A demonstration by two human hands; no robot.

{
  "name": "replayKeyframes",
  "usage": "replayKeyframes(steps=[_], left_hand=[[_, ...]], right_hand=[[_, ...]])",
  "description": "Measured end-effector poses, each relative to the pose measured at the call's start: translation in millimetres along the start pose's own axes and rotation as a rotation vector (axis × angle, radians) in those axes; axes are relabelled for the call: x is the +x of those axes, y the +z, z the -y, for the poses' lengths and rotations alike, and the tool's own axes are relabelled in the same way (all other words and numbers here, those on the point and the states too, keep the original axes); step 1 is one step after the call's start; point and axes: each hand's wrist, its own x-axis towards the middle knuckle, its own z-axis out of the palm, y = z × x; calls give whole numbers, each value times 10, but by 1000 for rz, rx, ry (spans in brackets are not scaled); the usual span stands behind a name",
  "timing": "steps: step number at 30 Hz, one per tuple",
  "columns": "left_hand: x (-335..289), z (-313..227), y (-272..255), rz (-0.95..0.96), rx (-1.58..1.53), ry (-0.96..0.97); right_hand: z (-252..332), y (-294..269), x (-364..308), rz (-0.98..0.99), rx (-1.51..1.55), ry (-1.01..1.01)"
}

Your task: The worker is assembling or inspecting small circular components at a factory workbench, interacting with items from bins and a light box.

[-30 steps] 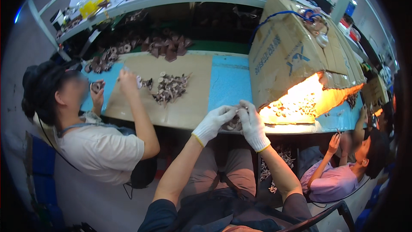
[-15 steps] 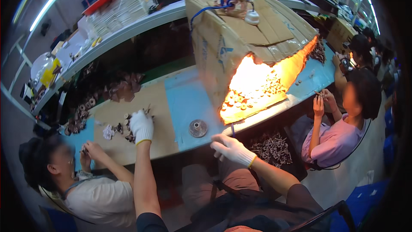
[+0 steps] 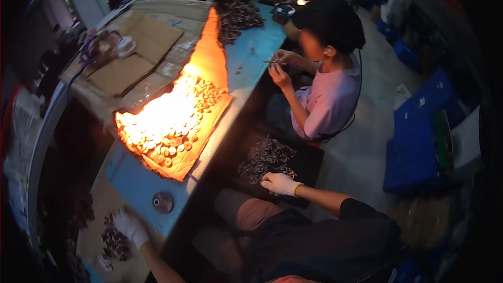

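Note:
My left hand [image 3: 131, 226], in a white knitted glove, lies low over the work surface beside a heap of small dark brown parts [image 3: 116, 238]. Its fingers look stretched out, and I see nothing in them. Further right, my right hand [image 3: 281, 184], gloved too with a yellow cuff edge, is at the near side of a dark bin holding many small metallic parts [image 3: 267, 160]. The fingers there curl down and close against the parts; whatever they hold is hidden. A grey metal disc with a central hub [image 3: 163, 202] rests on the blue table covering.
A large cardboard box [image 3: 141, 47] stands on the bench, its brightly lit opening full of small round pieces [image 3: 175, 139]. A co-worker in a pink shirt [image 3: 332, 94] sits beyond the bin. Blue crates [image 3: 419, 131] stand on the floor at right.
The view has swung to the right. My right hand has moved from above my lap to the bin of metallic parts. The left hand stays by the brown heap.

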Motion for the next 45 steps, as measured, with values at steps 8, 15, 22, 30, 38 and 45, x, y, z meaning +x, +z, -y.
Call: replayKeyframes(steps=[8, 15, 22, 30, 38, 45], left_hand=[[165, -72, -171, 121, -20, -18], [142, -870, -149, -113, -376, -86], [63, -953, -264, -22, -303, -225], [115, -1016, -321, -37, -280, -234], [137, -1046, -348, -38, -291, -240], [118, -1005, -376, -33, -298, -259]], right_hand=[[-1318, -100, 189, -191, -293, 61], [-392, -144, 276, 41, 13, -22], [1622, -342, 298, 79, 165, -485], [3303, -415, 1713, -389, -459, -800], [3454, -235, 2810, -448, -1293, -953], [3464, -155, 3028, -507, -1468, -1006]])
